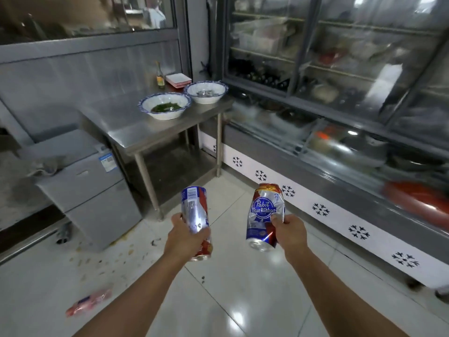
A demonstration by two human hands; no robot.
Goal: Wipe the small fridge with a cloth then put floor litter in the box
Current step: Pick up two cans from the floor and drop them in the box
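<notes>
Both hands are full here, left hand (185, 235) wrapped around one beer can (196, 215) and right hand (290, 233) pinching a dented can (263, 216), both held up over the tiled floor (243, 300), with the small fridge (90, 188) off to the left and a pink wrapper (88, 303) still lying down there.

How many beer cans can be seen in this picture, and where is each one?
2. One can is gripped in the left hand; the other, a dented can, is gripped in the right hand. More cans may lie outside the view.
</notes>
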